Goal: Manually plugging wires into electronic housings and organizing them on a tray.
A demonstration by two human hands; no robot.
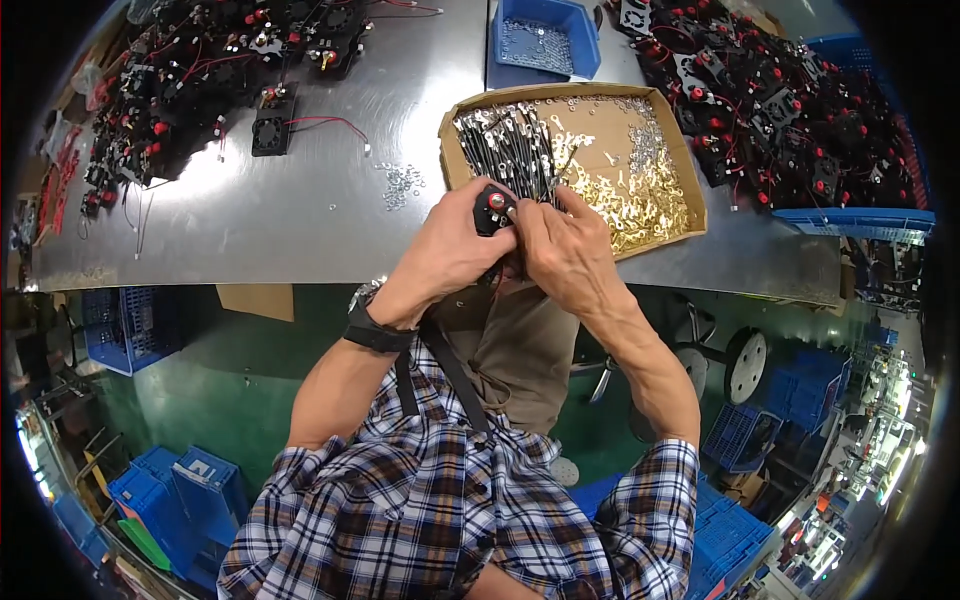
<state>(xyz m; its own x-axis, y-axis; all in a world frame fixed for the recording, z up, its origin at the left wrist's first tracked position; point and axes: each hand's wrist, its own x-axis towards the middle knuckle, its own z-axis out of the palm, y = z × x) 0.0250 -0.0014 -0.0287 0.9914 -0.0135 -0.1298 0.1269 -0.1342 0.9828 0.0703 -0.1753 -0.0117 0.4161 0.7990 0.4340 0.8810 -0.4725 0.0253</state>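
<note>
My left hand (455, 240) is closed around a small black housing with a red round terminal (497, 202), held over the table's near edge. The fingers of my right hand (568, 248) are pinched together against the right side of that housing; what is between the fingertips is too small to make out. Just beyond both hands lies a shallow cardboard tray (690, 190). In it are a bundle of short black cables with ring lugs (505, 145), a heap of brass-coloured ring lugs (630, 210) and scattered silver washers or nuts (650, 140).
A small pile of silver washers or nuts (402, 186) and a single black fan unit (268, 132) lie on the metal table (300, 220). Heaps of similar black units (170, 100) fill the left and right sides (780, 110). A blue bin (585, 50) of small metal parts stands behind the tray.
</note>
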